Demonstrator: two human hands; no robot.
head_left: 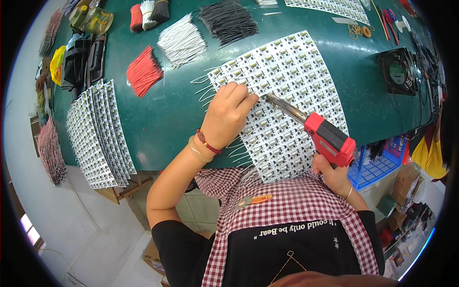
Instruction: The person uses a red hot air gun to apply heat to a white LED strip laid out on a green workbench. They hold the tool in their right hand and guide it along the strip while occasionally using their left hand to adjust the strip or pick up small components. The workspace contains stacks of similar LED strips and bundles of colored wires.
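My right hand point(332, 176) is wrapped round the grip of a red and black soldering gun point(331, 138). The gun's metal barrel points up and left, and its tip is beside the fingertips of my left hand point(230, 112). Those fingers are pinched together over a large white sheet of circuit boards point(291, 105); what they hold is hidden. Rows of small components cover the sheet, which lies slanted on the green table with its near corner by my checked apron. Thin white wires point(239, 152) stick out along its left edge.
Bundles of red wires point(144, 71), white wires point(182, 40) and black wires point(228, 20) lie at the far side. Stacked circuit board sheets point(98, 138) stand at left. A black fan point(397, 71), scissors point(355, 31) and a blue basket point(375, 165) are on the right.
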